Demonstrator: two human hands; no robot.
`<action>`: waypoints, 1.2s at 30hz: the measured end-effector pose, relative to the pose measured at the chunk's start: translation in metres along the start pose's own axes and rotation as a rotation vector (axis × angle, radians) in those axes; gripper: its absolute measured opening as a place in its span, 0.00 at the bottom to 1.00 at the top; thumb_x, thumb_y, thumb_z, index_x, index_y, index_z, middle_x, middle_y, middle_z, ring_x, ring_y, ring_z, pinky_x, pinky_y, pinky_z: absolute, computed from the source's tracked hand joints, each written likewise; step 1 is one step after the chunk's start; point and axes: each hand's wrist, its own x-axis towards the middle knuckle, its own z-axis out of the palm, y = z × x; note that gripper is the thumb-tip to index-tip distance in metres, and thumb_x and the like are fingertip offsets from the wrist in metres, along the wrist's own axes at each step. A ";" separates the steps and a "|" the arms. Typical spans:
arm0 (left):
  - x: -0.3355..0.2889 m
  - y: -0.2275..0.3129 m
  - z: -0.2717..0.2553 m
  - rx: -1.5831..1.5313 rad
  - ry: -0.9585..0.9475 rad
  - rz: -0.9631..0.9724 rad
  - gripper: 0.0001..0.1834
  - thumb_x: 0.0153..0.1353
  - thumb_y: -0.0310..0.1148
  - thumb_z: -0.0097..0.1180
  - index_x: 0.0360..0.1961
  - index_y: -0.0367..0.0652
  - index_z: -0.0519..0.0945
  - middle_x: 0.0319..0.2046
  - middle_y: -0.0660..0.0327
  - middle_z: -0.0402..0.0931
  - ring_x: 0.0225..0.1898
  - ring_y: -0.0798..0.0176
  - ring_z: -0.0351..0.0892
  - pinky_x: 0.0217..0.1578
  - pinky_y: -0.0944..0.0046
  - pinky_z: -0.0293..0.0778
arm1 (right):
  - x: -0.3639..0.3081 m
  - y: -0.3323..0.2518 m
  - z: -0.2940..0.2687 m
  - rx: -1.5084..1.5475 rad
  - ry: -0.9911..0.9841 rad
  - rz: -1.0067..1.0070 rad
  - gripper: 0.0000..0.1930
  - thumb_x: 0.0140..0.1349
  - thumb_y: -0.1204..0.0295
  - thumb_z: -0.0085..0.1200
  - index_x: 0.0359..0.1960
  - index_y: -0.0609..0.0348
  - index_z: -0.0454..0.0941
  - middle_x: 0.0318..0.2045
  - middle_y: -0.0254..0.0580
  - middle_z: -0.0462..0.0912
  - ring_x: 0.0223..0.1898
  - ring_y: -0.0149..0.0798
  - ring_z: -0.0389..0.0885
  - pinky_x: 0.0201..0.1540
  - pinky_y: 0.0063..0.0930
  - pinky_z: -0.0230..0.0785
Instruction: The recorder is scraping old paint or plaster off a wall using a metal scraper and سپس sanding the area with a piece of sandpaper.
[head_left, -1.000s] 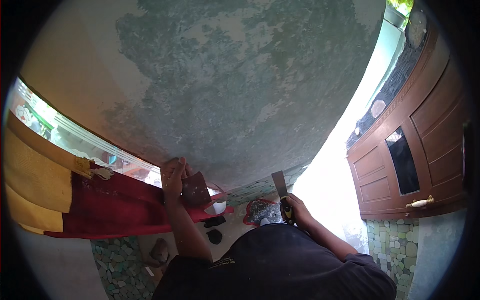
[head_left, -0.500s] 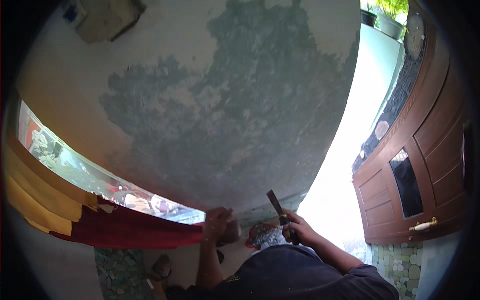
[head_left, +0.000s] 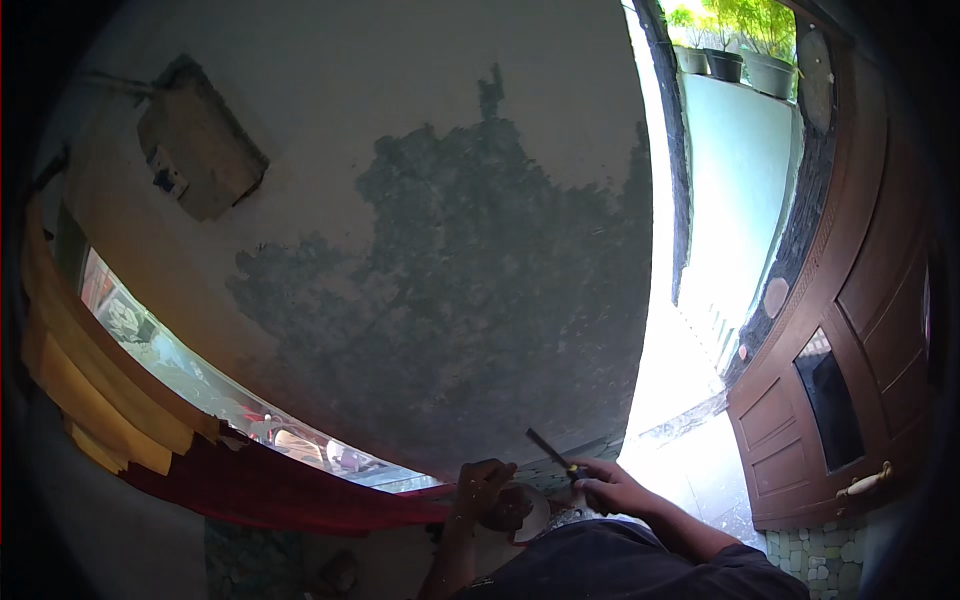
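Observation:
My right hand (head_left: 612,490) is closed round the black and yellow handle of a narrow flat-bladed tool (head_left: 549,449), which looks like a scraper or chisel. Its dark blade points up and left, toward the lower part of the wall. Left of it, my left hand (head_left: 484,484) is raised with bent, closed fingers; what they hold, if anything, cannot be made out. A rounded brownish shape (head_left: 508,508) shows just beside and below that hand, its kind unclear. The pale wall (head_left: 560,100) in front carries a large, ragged grey-green patch (head_left: 460,260).
A red and yellow curtain (head_left: 280,490) hangs at the left below a window strip (head_left: 190,360). A brown panelled door (head_left: 770,430) stands open at the right beside a bright doorway. Potted plants (head_left: 770,75) line a ledge outside. A brownish board-like piece (head_left: 205,140) is on the upper left wall.
The view has shifted, showing more upper wall and doorway. Both hands now appear lower and closer together, and the tool's blade leans further left.

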 end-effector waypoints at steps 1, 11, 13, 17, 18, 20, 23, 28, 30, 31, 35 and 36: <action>-0.001 0.000 0.002 0.008 0.002 -0.001 0.15 0.59 0.38 0.58 0.24 0.35 0.81 0.17 0.56 0.77 0.21 0.73 0.72 0.24 0.66 0.68 | -0.008 -0.014 -0.003 -0.124 0.072 0.004 0.27 0.62 0.74 0.46 0.65 0.56 0.60 0.46 0.47 0.77 0.45 0.37 0.76 0.50 0.30 0.69; 0.011 0.012 0.007 0.049 0.131 0.026 0.15 0.60 0.38 0.57 0.23 0.36 0.80 0.19 0.55 0.78 0.22 0.68 0.76 0.27 0.65 0.69 | -0.055 -0.070 -0.060 -0.793 0.346 -0.156 0.33 0.44 0.81 0.53 0.58 0.51 0.69 0.46 0.51 0.64 0.45 0.52 0.74 0.49 0.36 0.70; 0.009 0.004 0.004 0.063 0.162 0.007 0.16 0.60 0.38 0.56 0.22 0.36 0.80 0.19 0.55 0.78 0.22 0.68 0.76 0.27 0.65 0.69 | -0.061 -0.085 -0.063 -0.767 0.370 -0.195 0.29 0.44 0.83 0.52 0.54 0.54 0.71 0.46 0.51 0.66 0.44 0.52 0.75 0.46 0.36 0.71; 0.011 -0.004 -0.003 0.039 0.265 0.006 0.18 0.60 0.39 0.56 0.20 0.36 0.79 0.17 0.56 0.76 0.22 0.68 0.74 0.25 0.63 0.66 | -0.073 -0.096 -0.088 -0.827 0.452 -0.302 0.19 0.45 0.84 0.53 0.43 0.61 0.73 0.45 0.49 0.69 0.44 0.52 0.76 0.45 0.37 0.71; 0.011 -0.004 -0.006 0.036 0.283 -0.024 0.18 0.61 0.39 0.55 0.19 0.36 0.78 0.16 0.58 0.74 0.21 0.69 0.72 0.24 0.63 0.65 | -0.078 -0.102 -0.092 -0.837 0.476 -0.312 0.19 0.45 0.84 0.53 0.42 0.61 0.73 0.45 0.49 0.69 0.44 0.51 0.76 0.45 0.37 0.71; 0.014 -0.010 -0.014 0.064 0.342 0.032 0.19 0.61 0.39 0.55 0.18 0.37 0.77 0.15 0.60 0.72 0.20 0.70 0.69 0.23 0.64 0.63 | -0.084 -0.112 -0.098 -0.846 0.517 -0.296 0.20 0.45 0.83 0.52 0.43 0.61 0.73 0.43 0.48 0.67 0.44 0.49 0.75 0.46 0.34 0.71; 0.015 -0.014 -0.029 0.097 0.432 0.073 0.19 0.61 0.39 0.55 0.17 0.38 0.76 0.14 0.63 0.69 0.19 0.72 0.65 0.22 0.66 0.60 | -0.088 -0.114 -0.115 -0.738 0.481 -0.441 0.22 0.44 0.83 0.51 0.47 0.61 0.71 0.42 0.45 0.69 0.39 0.40 0.76 0.41 0.29 0.71; 0.032 -0.006 -0.046 0.058 0.490 0.090 0.16 0.61 0.34 0.55 0.17 0.39 0.76 0.14 0.65 0.69 0.19 0.71 0.66 0.21 0.65 0.59 | -0.095 -0.113 -0.128 -0.083 0.507 -0.469 0.32 0.46 0.83 0.49 0.59 0.62 0.64 0.41 0.37 0.71 0.28 0.26 0.73 0.29 0.17 0.64; 0.041 -0.028 -0.064 0.207 0.458 0.117 0.14 0.61 0.34 0.54 0.19 0.39 0.77 0.16 0.63 0.71 0.20 0.67 0.68 0.24 0.64 0.62 | -0.088 -0.116 -0.127 -0.156 0.538 -0.497 0.34 0.45 0.83 0.46 0.61 0.61 0.63 0.41 0.35 0.68 0.27 0.24 0.67 0.27 0.17 0.60; 0.045 -0.042 -0.071 0.349 0.432 0.141 0.12 0.61 0.33 0.54 0.22 0.40 0.78 0.18 0.62 0.73 0.22 0.64 0.70 0.27 0.62 0.65 | -0.083 -0.116 -0.125 -0.174 0.533 -0.491 0.35 0.44 0.84 0.46 0.61 0.61 0.63 0.40 0.34 0.66 0.27 0.23 0.64 0.28 0.17 0.59; 0.063 -0.093 -0.079 0.539 0.614 0.270 0.09 0.62 0.32 0.50 0.30 0.40 0.79 0.26 0.57 0.77 0.29 0.56 0.74 0.37 0.55 0.68 | -0.069 -0.111 -0.123 -0.215 0.510 -0.474 0.35 0.49 0.81 0.50 0.64 0.56 0.61 0.38 0.31 0.63 0.28 0.21 0.62 0.31 0.15 0.57; 0.065 -0.106 -0.085 0.661 0.552 0.280 0.10 0.62 0.33 0.49 0.33 0.40 0.80 0.29 0.55 0.77 0.33 0.54 0.75 0.40 0.53 0.68 | -0.067 -0.110 -0.120 -0.156 0.513 -0.470 0.34 0.52 0.80 0.53 0.64 0.56 0.60 0.37 0.30 0.64 0.29 0.20 0.63 0.32 0.15 0.57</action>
